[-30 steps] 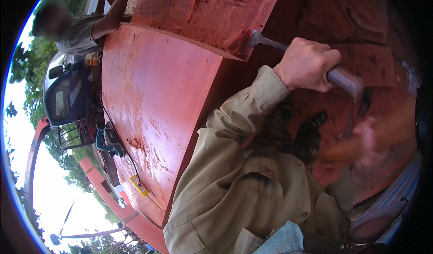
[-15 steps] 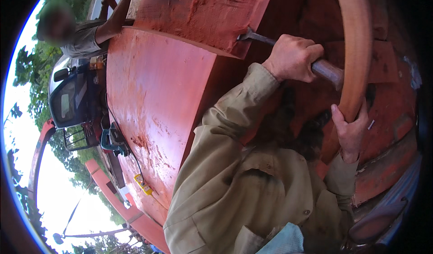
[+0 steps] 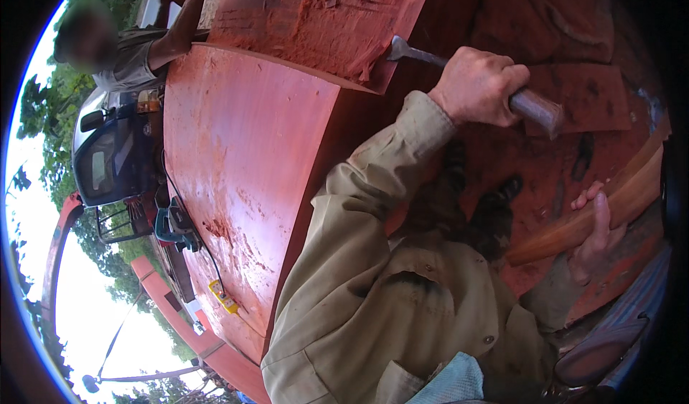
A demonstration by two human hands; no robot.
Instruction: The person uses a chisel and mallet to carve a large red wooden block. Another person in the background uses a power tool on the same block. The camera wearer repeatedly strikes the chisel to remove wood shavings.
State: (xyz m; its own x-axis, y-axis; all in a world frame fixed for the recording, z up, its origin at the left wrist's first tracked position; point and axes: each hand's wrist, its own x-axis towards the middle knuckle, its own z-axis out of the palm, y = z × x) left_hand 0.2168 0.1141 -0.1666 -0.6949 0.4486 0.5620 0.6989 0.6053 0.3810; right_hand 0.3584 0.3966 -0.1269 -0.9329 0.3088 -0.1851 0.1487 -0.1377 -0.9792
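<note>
My left hand [image 3: 477, 84] grips a metal chisel [image 3: 531, 106] by its handle; the blade tip [image 3: 402, 48] rests against the carved edge of a big red wooden slab [image 3: 244, 160]. Red shavings lie on the upper carved face [image 3: 316, 9]. My right hand [image 3: 596, 235] is closed around the handle of a wooden mallet [image 3: 624, 196], which lies low at the right, away from the chisel's butt. My tan sleeves and shirt fill the lower middle.
Another person [image 3: 129, 52] stands at the upper left with an arm on the slab. A blue-green power tool [image 3: 176, 224] with a cable and a small yellow object [image 3: 224, 296] lie beside the slab. A dark machine [image 3: 115, 160] stands behind; trees beyond.
Half a second ago the mallet stood raised above the chisel; it has swung down to the lower right. The chisel has stayed at the slab's edge.
</note>
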